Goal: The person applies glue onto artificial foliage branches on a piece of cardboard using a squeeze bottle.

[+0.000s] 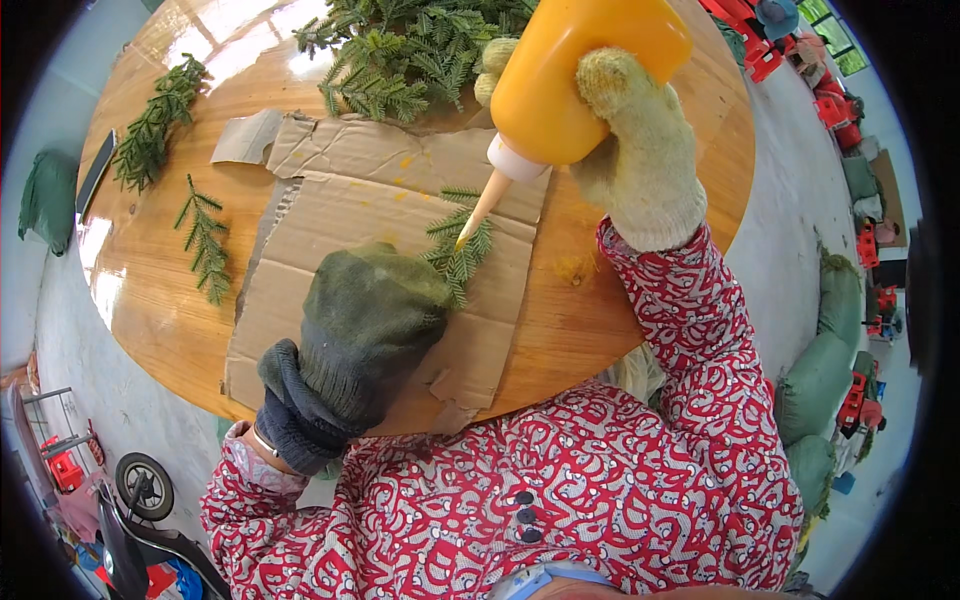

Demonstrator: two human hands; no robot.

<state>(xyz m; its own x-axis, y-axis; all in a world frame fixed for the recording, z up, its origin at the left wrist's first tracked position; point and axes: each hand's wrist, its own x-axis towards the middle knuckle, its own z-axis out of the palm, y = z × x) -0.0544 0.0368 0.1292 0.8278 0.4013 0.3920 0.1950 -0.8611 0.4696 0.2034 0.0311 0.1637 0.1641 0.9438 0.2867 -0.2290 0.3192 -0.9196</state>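
Note:
My right hand (pixel 640 140), in a cream knit glove, is wrapped round a yellow squeeze bottle (pixel 560 80) tipped nozzle-down. Its long pointed tip (pixel 478 215) reaches a small green fir sprig (pixel 462 250). The sprig lies over a torn flat piece of cardboard (pixel 340 220) with a few yellow smears. At the sprig's left side is my left hand (pixel 375 310), in a dark green-grey glove, closed with its fingers turned under. The back of the glove hides those fingertips, but they appear to pinch the sprig.
A pile of fir branches (pixel 410 55) lies at the far side of the round wooden table (pixel 600 290). Another sprig (pixel 205 240), a longer branch (pixel 160 120) and a dark flat object (pixel 97 172) are on the left. Green sacks (pixel 815 390) stand on the floor at right, a scooter (pixel 140 530) at lower left.

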